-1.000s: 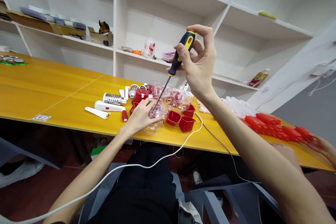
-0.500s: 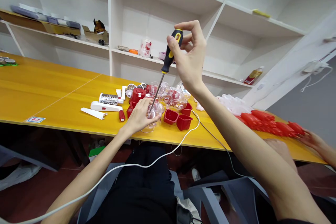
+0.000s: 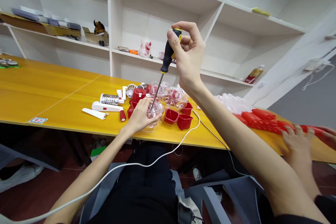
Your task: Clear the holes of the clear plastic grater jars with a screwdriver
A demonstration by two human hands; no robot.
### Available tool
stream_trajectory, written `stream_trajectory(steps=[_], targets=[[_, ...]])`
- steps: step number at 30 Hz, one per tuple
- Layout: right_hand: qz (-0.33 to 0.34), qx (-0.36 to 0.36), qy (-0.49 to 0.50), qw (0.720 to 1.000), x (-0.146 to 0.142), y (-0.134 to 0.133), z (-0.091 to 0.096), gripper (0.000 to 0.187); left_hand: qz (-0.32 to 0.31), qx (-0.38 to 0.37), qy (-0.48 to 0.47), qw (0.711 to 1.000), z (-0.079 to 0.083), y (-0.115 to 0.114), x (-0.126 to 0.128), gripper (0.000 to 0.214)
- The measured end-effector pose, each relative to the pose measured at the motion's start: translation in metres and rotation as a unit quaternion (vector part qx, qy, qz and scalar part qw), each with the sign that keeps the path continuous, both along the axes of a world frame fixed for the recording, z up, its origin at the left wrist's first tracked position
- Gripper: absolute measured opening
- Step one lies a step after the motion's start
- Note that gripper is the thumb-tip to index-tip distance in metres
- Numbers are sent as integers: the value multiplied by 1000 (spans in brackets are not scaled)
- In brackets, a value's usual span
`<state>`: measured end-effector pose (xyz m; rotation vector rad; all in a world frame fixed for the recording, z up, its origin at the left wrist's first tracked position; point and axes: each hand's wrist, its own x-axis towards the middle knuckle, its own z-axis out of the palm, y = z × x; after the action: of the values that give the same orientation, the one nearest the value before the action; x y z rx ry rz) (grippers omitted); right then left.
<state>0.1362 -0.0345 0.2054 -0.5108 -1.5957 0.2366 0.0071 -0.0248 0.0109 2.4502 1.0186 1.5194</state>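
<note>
My right hand (image 3: 190, 54) grips the black and yellow handle of a screwdriver (image 3: 168, 52) between thumb and fingers, high above the table. The shaft slants down to the left, its tip reaching a clear plastic part (image 3: 156, 110). My left hand (image 3: 141, 115) is closed around that clear part and steadies it on the table near the front edge. What the tip touches is too small to make out. Just right of it stand red plastic cups (image 3: 171, 116). More clear plastic parts (image 3: 166, 96) are heaped behind.
Left of my hands lie a metal grater drum (image 3: 110, 99), a white crank handle (image 3: 105, 106) with a red knob and a white strip (image 3: 94, 113). A white cable (image 3: 189, 131) crosses the front edge. At right, a co-worker's hands (image 3: 298, 143) are at a pile of red parts (image 3: 259, 120).
The screwdriver handle has turned a little in my right fingers, and its yellow mark has shifted. My left hand stays put. The co-worker's hands have moved over the red parts.
</note>
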Motion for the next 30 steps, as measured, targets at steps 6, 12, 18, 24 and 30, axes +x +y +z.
stream_trajectory(steps=[6,12,18,24,30], targets=[[-17,-15,1,1000,-3,4,0,40,-7,3,-3,1000,1,0,0,47],[26,-42,22,999,-7,6,1,53,-7,-1,-7,1000,3,-2,0,47],[9,-34,34,999,-8,3,1,56,-1,-4,-4,1000,2,-2,0,49],[20,-30,30,999,-5,10,-1,53,-2,-11,-1,1000,4,-5,0,50],[28,-42,9,999,-5,14,0,56,1,-3,-1,1000,3,-2,-1,48]])
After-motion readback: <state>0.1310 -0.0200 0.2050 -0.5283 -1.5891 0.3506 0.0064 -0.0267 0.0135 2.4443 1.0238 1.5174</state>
